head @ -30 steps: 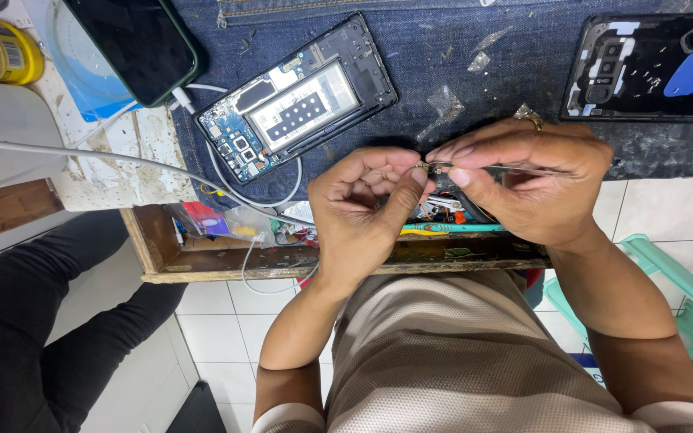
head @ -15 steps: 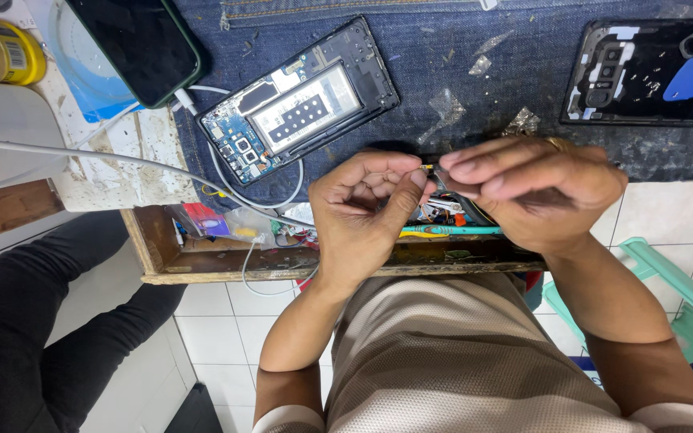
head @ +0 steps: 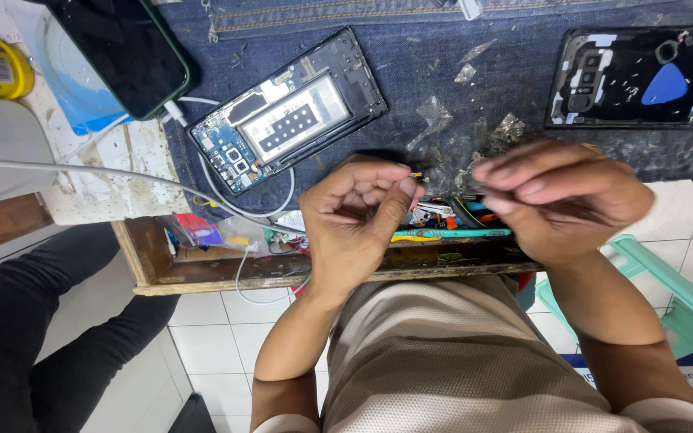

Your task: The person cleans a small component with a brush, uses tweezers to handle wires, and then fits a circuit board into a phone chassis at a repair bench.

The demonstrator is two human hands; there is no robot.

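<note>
At the left fingertips (head: 405, 186), pinched tight, sits a tiny yellowish part (head: 419, 174), too small to identify. Left hand (head: 354, 220) curls closed around that pinch, over the open wooden drawer (head: 202, 269) of tools. Right hand (head: 559, 200) is blurred, fingers bunched; can't tell if it holds anything. Opened phone (head: 286, 120) lies apart on the denim mat (head: 443, 72). Step looks like small-part handling; any next move needs a steady pinch.
</note>
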